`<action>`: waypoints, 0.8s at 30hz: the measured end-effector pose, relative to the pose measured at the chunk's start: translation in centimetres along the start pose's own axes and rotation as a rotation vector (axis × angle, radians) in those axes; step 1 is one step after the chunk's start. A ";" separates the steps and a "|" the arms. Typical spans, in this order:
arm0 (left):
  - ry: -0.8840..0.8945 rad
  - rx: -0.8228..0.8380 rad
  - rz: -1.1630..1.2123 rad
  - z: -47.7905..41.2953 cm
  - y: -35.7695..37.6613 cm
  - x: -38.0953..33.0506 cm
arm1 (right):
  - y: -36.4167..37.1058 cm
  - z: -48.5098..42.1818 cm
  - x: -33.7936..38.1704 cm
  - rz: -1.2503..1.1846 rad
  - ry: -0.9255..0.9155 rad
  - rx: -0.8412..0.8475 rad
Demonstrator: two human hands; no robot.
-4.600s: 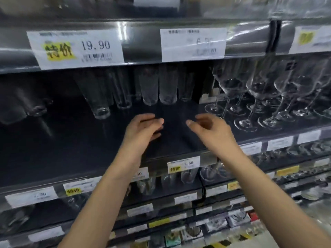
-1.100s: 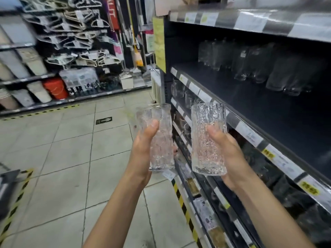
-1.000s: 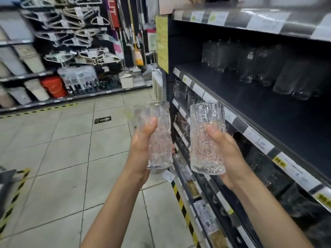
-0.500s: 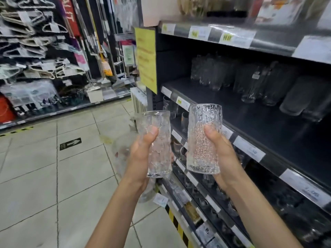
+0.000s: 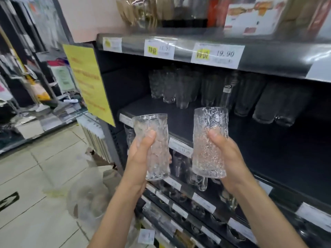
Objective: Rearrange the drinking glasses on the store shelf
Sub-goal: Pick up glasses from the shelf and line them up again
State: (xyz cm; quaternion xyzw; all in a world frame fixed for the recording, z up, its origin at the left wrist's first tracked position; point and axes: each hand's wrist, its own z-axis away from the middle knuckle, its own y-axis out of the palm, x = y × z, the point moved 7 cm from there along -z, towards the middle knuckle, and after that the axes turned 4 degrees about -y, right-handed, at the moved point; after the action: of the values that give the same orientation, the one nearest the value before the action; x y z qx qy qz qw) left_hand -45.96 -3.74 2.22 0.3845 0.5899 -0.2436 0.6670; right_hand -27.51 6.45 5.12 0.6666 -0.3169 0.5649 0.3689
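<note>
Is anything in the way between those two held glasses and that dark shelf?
Nothing visible does. The shelf is bare in front; its other glasses stand at the back, beyond the left glass and right glass.

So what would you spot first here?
Two bumpy clear glasses held up in the middle: the left hand holds the left glass, the right hand the right glass, slightly higher. Behind them more glasses stand at the back of the dark shelf, and a big yellow sign hangs at its left end.
</note>
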 end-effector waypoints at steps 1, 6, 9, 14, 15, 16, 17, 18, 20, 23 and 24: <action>0.005 0.026 -0.008 -1.3 0.4 -0.2 | -0.3 -0.8 0.0 0.004 -0.006 -0.024; -0.023 0.102 -0.008 -8.6 1.2 0.1 | -3.5 -4.3 -0.6 0.093 0.000 -0.205; -0.039 0.124 -0.029 -12.4 1.8 -0.1 | -5.3 -4.6 -0.3 0.116 -0.003 -0.345; -0.010 0.236 -0.221 -18.5 2.5 0.4 | -7.4 -4.9 0.8 0.242 -0.061 -0.506; 0.032 0.259 -0.227 -19.0 2.8 0.0 | -7.8 -4.8 0.8 0.247 -0.070 -0.553; 0.063 0.272 -0.230 -19.6 2.8 -0.2 | -8.2 -4.8 0.8 0.252 -0.088 -0.592; 0.070 0.279 -0.224 -19.9 2.8 -0.5 | -8.6 -4.7 0.8 0.266 -0.102 -0.627; 0.055 0.288 -0.228 -20.3 2.7 -0.4 | -8.9 -4.6 0.8 0.283 -0.107 -0.660; 0.028 0.332 -0.195 -21.3 2.3 -0.5 | -9.6 -4.4 0.5 0.306 -0.103 -0.731; 0.044 0.400 -0.137 -22.8 1.5 -1.1 | -10.4 -4.0 0.0 0.319 -0.104 -0.815; 0.053 0.406 -0.164 -23.3 1.2 -1.2 | -10.5 -3.9 -0.1 0.325 -0.109 -0.831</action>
State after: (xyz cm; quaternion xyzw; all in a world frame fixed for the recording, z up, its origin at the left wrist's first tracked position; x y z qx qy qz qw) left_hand -59.21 15.50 3.48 0.4681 0.5752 -0.4007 0.5381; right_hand -20.74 15.25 3.97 0.4323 -0.6365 0.4041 0.4946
